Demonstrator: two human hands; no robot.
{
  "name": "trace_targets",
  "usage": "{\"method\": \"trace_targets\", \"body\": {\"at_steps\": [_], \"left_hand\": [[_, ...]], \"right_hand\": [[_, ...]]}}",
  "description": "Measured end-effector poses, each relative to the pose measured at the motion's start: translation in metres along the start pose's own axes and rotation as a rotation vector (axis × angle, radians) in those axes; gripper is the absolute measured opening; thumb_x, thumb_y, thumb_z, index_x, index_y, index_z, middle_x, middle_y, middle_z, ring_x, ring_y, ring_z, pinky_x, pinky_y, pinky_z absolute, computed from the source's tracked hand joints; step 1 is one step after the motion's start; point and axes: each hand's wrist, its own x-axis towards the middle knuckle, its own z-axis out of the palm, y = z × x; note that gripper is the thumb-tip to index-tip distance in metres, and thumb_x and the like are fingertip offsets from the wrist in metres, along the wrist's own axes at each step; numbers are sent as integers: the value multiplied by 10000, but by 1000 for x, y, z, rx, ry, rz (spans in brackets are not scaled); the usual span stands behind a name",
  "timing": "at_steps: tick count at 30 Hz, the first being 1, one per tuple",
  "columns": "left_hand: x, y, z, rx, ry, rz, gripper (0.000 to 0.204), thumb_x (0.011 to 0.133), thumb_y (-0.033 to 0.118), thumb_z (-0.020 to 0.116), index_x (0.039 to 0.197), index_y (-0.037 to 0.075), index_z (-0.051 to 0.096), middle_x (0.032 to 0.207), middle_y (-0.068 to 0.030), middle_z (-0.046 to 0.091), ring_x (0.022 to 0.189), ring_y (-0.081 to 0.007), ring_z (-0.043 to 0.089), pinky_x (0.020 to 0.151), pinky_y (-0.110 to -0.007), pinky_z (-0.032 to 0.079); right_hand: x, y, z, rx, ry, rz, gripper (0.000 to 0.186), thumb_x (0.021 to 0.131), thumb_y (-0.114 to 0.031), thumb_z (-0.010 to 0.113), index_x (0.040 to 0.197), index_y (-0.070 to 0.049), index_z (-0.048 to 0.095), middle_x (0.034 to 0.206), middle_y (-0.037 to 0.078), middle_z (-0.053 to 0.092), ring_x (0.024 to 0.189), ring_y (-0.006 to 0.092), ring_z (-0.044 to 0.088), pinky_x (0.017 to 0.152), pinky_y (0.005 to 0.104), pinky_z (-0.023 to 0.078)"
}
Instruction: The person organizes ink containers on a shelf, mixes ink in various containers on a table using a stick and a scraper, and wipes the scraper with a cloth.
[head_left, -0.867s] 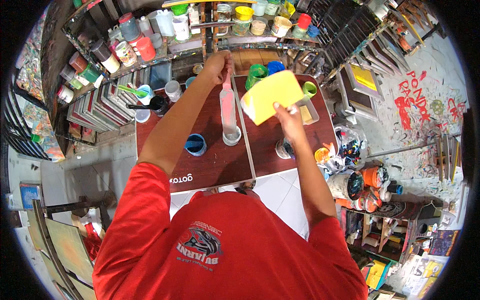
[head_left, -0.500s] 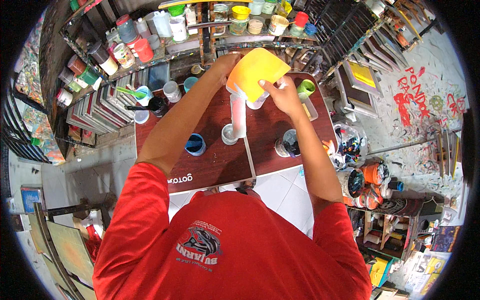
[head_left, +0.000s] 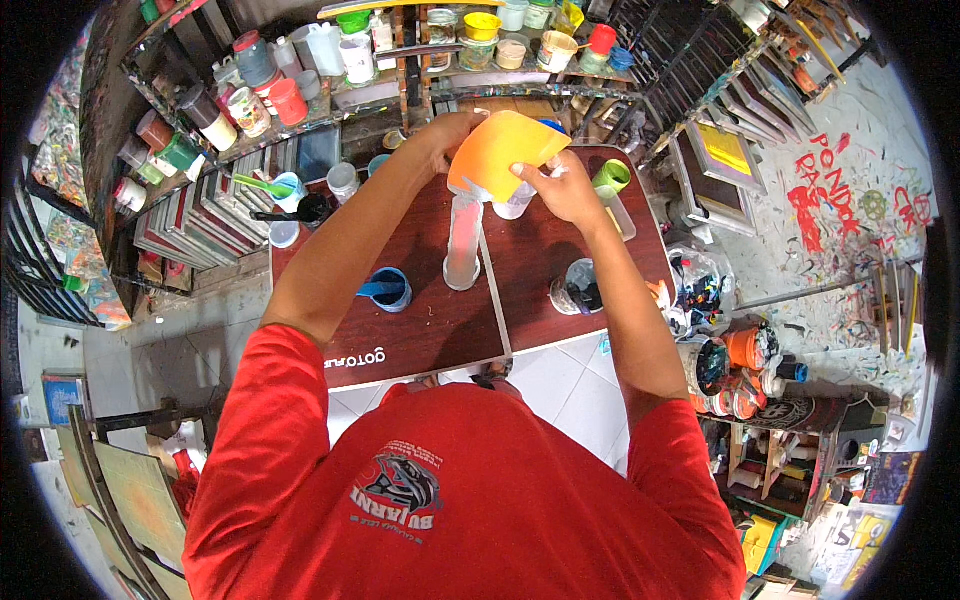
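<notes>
A curved yellow-orange sheet (head_left: 505, 155) is held up over the far part of a dark red table (head_left: 420, 345). My right hand (head_left: 560, 188) pinches its right edge, thumb on top. My left hand (head_left: 448, 140) is closed at its upper left edge, the fingers mostly hidden. Below the sheet a long translucent whitish strip with a pinkish streak (head_left: 464, 240) slants down; what holds its upper end is hidden. Its lower end overlaps a small clear cup (head_left: 476, 270); I cannot tell whether they touch. A whitish cup (head_left: 513, 207) is partly covered by the sheet.
A blue cup with a blue stick (head_left: 392, 290) and a dark-stained tub (head_left: 580, 285) stand nearer me. A green cup (head_left: 612, 177) lies at the right. Several paint containers line the back shelf (head_left: 365, 95). Framed screens (head_left: 215, 215) stack at the left.
The translucent strip has swung left and lower, its end now overlapping the small clear cup. The sheet has shifted slightly left and tilted. My left arm has moved a little left.
</notes>
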Motion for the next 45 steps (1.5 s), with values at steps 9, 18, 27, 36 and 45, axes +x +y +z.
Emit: {"method": "trace_targets", "body": {"at_steps": [9,18,27,36,45], "left_hand": [[22,-7,-16,-124,-51,98,202,920,251,478,972,57,503,735,-62,573,603,-168,576,507,-314,510],[27,6,-24,-396,41,32,118,923,174,458,919,57,447,613,-3,431,487,-128,421,438,-273,392],[48,8,-62,-315,269,187,132,896,117,451,784,46,448,568,-26,402,462,-157,410,439,-318,428],[47,-2,-91,-364,456,293,133,896,165,433,845,47,470,618,-64,444,522,-186,478,457,-343,446],[39,-23,-62,-122,328,404,117,875,224,566,858,109,548,706,-21,574,556,-144,544,460,-283,434]], "right_hand": [[-10,-8,3,-52,-62,11,239,835,-152,633,1018,-1,605,876,46,649,762,105,583,687,277,467],[-30,-14,11,-151,-98,-22,253,831,-142,636,1040,-3,609,898,47,669,819,112,606,723,279,473],[-66,3,23,-146,-78,93,207,814,-166,633,958,-18,636,791,87,669,696,134,611,618,288,460],[-114,29,18,284,293,224,223,837,-93,622,1029,14,583,962,42,634,876,114,579,792,270,444],[-61,19,8,150,311,107,240,830,-108,618,1029,22,582,962,71,643,863,130,592,763,285,448]]}}
